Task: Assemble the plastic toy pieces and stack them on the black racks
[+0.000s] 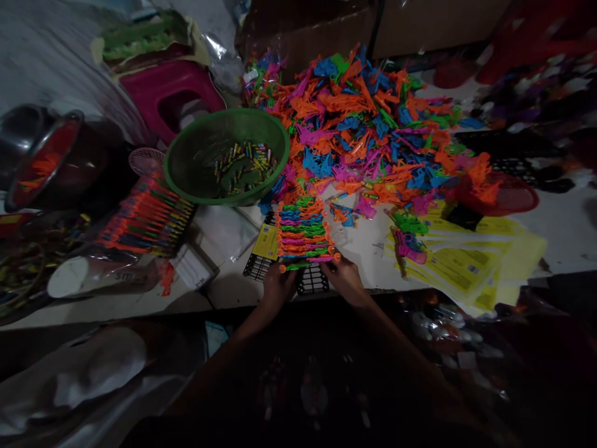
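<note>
A row of coloured plastic pieces (305, 229), orange, green, blue and pink, lies stacked on a black grid tray (313, 280) near the table's front edge. At the left end of its nearest piece, my left hand (278, 283) is closed round the edge. My right hand (344, 279) pinches the right end of the same front piece, a pink and green one. Both hands' fingertips are partly hidden beneath the row. Behind it rises a big loose heap of similar plastic pieces (345, 118).
A green basket (177, 177) holding small striped cylinders stands left of the heap. Further left are a second stacked row (144, 218) and a clear bag (107, 274). Yellow printed sheets (461, 264) and a red basket (517, 196) lie to the right.
</note>
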The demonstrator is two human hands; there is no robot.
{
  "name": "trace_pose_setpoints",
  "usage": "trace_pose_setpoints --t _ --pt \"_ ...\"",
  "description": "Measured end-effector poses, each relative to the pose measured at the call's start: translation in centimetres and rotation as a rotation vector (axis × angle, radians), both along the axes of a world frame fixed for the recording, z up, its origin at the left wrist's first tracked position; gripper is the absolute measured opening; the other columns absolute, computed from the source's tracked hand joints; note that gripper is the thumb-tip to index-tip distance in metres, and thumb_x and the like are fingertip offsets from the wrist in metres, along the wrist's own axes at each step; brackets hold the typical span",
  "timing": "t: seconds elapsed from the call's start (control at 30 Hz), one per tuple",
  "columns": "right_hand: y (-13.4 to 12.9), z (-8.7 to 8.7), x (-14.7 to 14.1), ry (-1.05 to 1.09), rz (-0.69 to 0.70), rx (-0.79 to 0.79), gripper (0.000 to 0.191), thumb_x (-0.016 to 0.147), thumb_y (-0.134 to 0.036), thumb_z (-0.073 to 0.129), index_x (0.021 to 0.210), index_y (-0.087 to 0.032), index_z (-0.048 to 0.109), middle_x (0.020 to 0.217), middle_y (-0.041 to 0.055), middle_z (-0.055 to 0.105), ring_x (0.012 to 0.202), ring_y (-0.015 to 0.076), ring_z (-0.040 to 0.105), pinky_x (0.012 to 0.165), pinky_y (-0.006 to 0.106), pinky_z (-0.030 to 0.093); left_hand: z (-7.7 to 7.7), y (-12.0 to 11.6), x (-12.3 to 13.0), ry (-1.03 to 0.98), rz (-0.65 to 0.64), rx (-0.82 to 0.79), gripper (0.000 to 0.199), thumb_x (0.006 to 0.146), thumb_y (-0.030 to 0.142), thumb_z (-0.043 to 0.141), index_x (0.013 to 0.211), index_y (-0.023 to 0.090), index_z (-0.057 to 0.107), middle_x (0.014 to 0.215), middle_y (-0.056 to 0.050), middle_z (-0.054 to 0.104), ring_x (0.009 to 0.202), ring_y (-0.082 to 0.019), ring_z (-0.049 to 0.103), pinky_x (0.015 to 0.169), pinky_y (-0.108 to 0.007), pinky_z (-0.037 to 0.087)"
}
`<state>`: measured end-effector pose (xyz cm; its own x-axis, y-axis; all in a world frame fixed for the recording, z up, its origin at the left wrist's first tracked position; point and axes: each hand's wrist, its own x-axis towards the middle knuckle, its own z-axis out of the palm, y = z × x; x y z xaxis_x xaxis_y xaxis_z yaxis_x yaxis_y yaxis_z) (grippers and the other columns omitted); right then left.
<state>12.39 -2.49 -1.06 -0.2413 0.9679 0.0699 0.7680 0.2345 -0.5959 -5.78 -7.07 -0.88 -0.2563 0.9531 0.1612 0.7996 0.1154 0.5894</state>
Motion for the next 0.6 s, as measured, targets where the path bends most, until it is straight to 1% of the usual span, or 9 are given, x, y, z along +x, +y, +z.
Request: trace_pose_setpoints --t 0.1,0.17,0.3,0.43,0.53,0.6 --pt "0.1 -0.3 0.0 -0.024 0.033 0.043 0.024 0.081 -0.03 0.047 0.093 -0.02 0.065 0.088 0.0041 0.068 0.078 0.0162 0.062 0.07 0.025 0.046 0.3 0.1 0.1 -0.008 -0.007 -0.034 0.017 0.074 0.03 0.059 0.074 0.015 0.067 0.072 -0.008 0.068 0.069 -0.018 0.063 0.062 -0.024 0.045" --pt "0.3 -0.6 -0.1 -0.033 0.036 0.05 0.023 0.08 -0.03 0.047 0.09 -0.02 0.065 0.087 0.0046 0.068 0.078 0.0167 0.062 0.071 0.025 0.047 0.5 0.2 0.1 -0.01 -0.004 -0.078 0.02 0.074 0.031 0.058 0.072 0.014 0.067 0.07 -0.008 0.068 0.066 -0.017 0.062 0.06 -0.024 0.043" --pt "0.4 -1.1 -0.7 -0.037 0.008 0.035 0.018 0.078 -0.028 0.049 0.081 -0.02 0.065 0.083 0.005 0.068 0.077 0.017 0.062 0.07 0.025 0.046 1.0 0.6 0.3 -0.024 0.019 -0.168 0.023 0.076 0.034 0.055 0.074 0.014 0.067 0.069 -0.007 0.068 0.064 -0.016 0.061 0.057 -0.023 0.04" --pt "0.1 -1.2 -0.9 -0.021 0.007 -0.001 0.019 0.079 -0.029 0.049 0.083 -0.021 0.065 0.083 0.0047 0.068 0.075 0.0166 0.062 0.067 0.024 0.046 1.4 0.9 0.2 -0.023 0.01 -0.229 0.024 0.076 0.034 0.055 0.07 0.014 0.067 0.065 -0.006 0.066 0.06 -0.015 0.06 0.054 -0.022 0.038" --pt "0.5 -0.8 0.3 0.025 0.07 -0.069 0.02 0.08 -0.031 0.049 0.086 -0.023 0.066 0.084 0.0023 0.069 0.073 0.0154 0.062 0.065 0.023 0.046 1.4 0.6 -0.2 0.002 -0.015 -0.25 0.025 0.077 0.036 0.054 0.072 0.015 0.067 0.067 -0.007 0.067 0.063 -0.016 0.061 0.056 -0.022 0.038" --pt "1.4 -0.2 1.8 0.032 0.096 -0.114 0.02 0.08 -0.032 0.049 0.086 -0.024 0.066 0.08 0.0002 0.069 0.071 0.0145 0.063 0.064 0.022 0.045 1.1 0.2 -0.4 0.025 -0.033 -0.261 0.025 0.076 0.039 0.056 0.077 0.015 0.067 0.072 -0.007 0.068 0.069 -0.017 0.062 0.058 -0.023 0.039"
